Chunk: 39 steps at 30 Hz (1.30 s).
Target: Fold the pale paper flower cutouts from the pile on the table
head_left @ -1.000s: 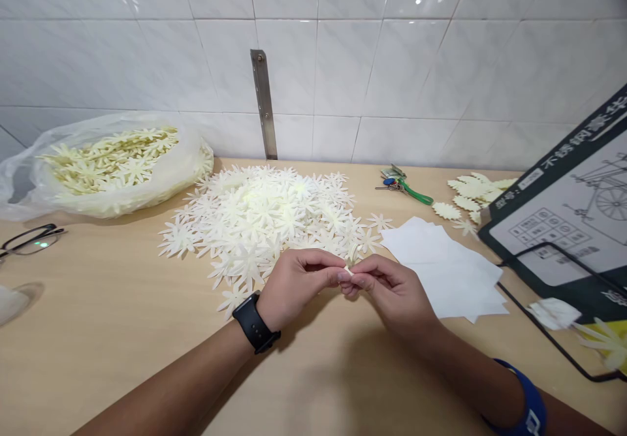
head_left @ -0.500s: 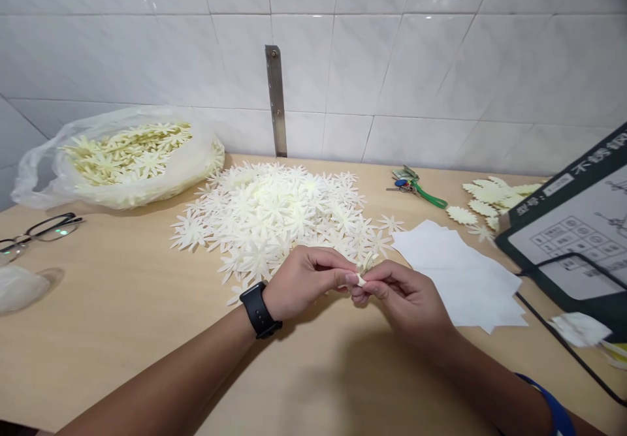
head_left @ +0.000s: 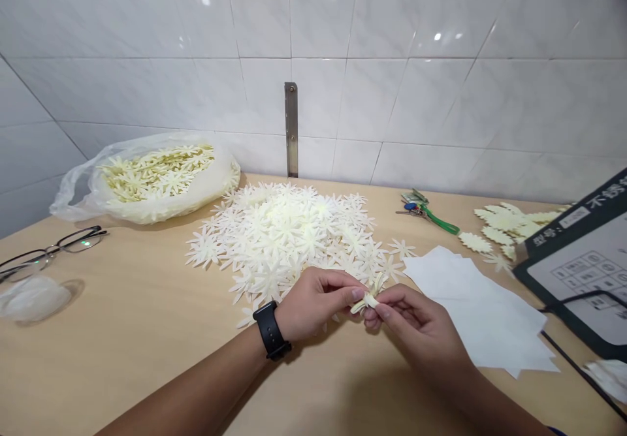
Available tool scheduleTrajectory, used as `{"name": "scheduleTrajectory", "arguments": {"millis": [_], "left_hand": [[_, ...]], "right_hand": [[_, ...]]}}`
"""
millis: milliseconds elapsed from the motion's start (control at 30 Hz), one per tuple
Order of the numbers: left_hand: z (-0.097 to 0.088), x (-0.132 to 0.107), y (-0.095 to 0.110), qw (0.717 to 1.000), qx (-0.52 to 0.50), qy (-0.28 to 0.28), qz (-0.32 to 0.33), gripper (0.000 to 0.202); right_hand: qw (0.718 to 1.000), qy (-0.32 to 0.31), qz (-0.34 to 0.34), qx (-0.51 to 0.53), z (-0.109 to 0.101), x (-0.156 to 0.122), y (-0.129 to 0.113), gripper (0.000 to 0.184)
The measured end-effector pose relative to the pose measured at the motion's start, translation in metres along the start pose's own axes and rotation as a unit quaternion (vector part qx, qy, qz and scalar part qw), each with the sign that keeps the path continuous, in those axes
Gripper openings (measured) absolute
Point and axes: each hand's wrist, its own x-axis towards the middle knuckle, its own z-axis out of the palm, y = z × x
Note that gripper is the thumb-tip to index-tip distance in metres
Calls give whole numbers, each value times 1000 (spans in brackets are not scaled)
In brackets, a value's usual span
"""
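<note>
- The left hand [head_left: 311, 304] pinches the left of a folded pale cutout [head_left: 368, 301].
- The right hand [head_left: 418, 322] pinches its right.
- The cutout is held near-right of the flower-shape pile [head_left: 289, 230], left of white sheets [head_left: 475, 312].

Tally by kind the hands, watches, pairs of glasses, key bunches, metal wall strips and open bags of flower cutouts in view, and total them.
Hands: 2
Watch: 1
Glasses: 1
Key bunch: 1
Metal wall strip: 1
Open bag: 1
Total: 7
Single flower cutouts overlap too much to count.
</note>
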Motion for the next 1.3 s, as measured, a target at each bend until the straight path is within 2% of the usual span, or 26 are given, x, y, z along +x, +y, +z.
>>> {"name": "scheduleTrajectory", "arguments": {"millis": [167,233,367,433,533,600,700,833,933,1033,1200,1300], "left_hand": [[4,-1,-2,998,23,45,-23,22],[6,-2,-2,997,50,62,-10,20],[14,-7,-2,975,157,115,103,17],[17,-9,-4,958,209,121,156,21],[19,-9,-5,943,249,129,176,13],[16,-7,-3,953,222,144,146,14],[9,-3,1,977,107,175,66,15],[3,1,3,979,8,202,16,15],[3,2,3,977,-10,214,12,16],[0,4,5,967,-38,252,30,16],[-18,7,11,952,-82,293,40,13],[-28,8,14,949,-97,296,46,25]], "right_hand": [[1000,-26,2,-6,-3,2,5,17],[1000,-21,0,-4,-4,3,5,17],[999,17,-17,-21,-5,5,4,18],[998,35,-22,-41,-5,6,3,18],[998,38,-25,-52,-4,6,4,18],[998,29,-25,-54,-4,6,5,17],[998,30,-20,-51,-4,7,5,20],[998,48,-9,-39,-5,7,6,23],[999,37,-7,-38,-6,8,9,22],[998,42,-9,-41,-8,9,11,23],[996,77,-4,-47,-10,12,10,25],[996,76,-2,-47,-11,13,9,25]]}}
